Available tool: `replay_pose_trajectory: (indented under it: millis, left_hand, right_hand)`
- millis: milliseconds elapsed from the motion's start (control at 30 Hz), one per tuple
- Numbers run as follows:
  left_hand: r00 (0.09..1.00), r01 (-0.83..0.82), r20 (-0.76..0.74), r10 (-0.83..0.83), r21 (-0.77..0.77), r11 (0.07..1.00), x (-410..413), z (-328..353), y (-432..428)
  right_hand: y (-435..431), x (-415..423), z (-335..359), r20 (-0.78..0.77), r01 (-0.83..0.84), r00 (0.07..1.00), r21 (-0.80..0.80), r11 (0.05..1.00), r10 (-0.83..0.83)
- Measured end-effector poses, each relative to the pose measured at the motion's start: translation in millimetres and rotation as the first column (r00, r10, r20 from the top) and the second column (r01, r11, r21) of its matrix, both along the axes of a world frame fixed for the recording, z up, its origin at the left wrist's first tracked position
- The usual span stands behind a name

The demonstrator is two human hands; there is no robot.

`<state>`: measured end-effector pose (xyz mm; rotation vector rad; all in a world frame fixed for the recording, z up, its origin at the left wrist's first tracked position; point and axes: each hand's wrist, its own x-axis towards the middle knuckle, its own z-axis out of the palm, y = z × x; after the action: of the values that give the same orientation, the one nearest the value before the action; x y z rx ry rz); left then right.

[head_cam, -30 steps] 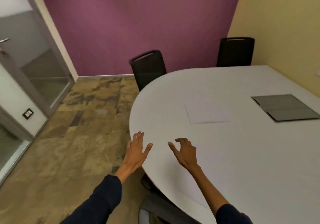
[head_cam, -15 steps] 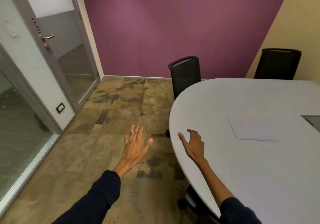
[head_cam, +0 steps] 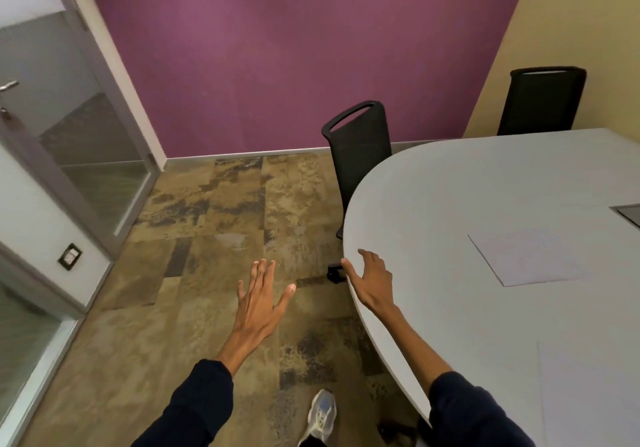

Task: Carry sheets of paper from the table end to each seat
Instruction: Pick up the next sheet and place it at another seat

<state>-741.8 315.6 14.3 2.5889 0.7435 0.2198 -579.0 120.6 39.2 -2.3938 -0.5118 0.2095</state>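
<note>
1. Paper: one sheet (head_cam: 530, 259) lies flat on the table (head_cam: 450, 204), well in from the rim and to the right of the right hand; the corner of a second sheet (head_cam: 588, 394) shows at the lower right, nearer the person. Neither hand carries any.
2. The left hand (head_cam: 259, 304) is spread open over the floor (head_cam: 207, 238), holding nothing. The right hand (head_cam: 372, 282) is also open and empty, at the table's curved edge; whether it touches the top I cannot tell.
3. The step in hand looks like walking round the table with empty hands, probably back for more sheets or on to the next seat. One shoe (head_cam: 322, 415) is planted close to the table.
4. To do it well: keep to the rim as a guide, watch the chair (head_cam: 360, 162) tucked against the edge ahead, and avoid brushing the laid sheet out of place.
5. The tabletop is smooth, pale grey and rounded, with a grey inset panel (head_cam: 628, 214) at the far right. Paper should slide easily on it.
6. A second chair (head_cam: 543, 100) stands by the yellow wall; a purple wall is ahead, and a glass door (head_cam: 79, 135) to the left.
</note>
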Motion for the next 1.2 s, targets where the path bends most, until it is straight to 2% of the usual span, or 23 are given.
replay_pose_trajectory:
  millis: [167, 333, 700, 867, 1067, 1200]
  left_hand:
    - [0.992, 0.102, -0.075, -0.103, -0.017, 0.995, 96.4, -9.1, 46.5]
    - [0.974, 0.206, -0.084, -0.208, -0.031, 0.978, 202.2, 1.0, 75.1]
    - [0.873, 0.483, -0.045, -0.485, -0.041, 0.875, 407.1, -4.3, 76.5]
    - [0.748, 0.66, -0.073, -0.659, -0.016, 0.751, 503.2, -6.1, 58.6]
    - [0.522, 0.853, -0.062, -0.851, 0.032, 0.521, 602.5, -0.8, 15.9]
    - [0.376, 0.926, -0.039, -0.926, 0.036, 0.375, 642.7, 1.9, -30.0]
  right_hand:
    - [32.9, 75.8, -11.2, -0.036, 0.105, 0.994, 0.02, 0.994, -0.104]
    - [50.3, 144.2, -15.6, -0.07, 0.218, 0.974, 0.011, 0.976, -0.217]
    - [39.2, 266.2, -20.8, -0.077, 0.471, 0.88, 0.027, 0.882, -0.468]
    - [26.4, 312.7, -24.9, -0.073, 0.629, 0.776, 0.027, 0.777, -0.626]
    - [4.3, 338.9, -20.5, -0.085, 0.819, 0.572, 0.009, 0.573, -0.816]
    - [-19.0, 337.0, -15.5, -0.072, 0.904, 0.424, -0.013, 0.426, -0.903]
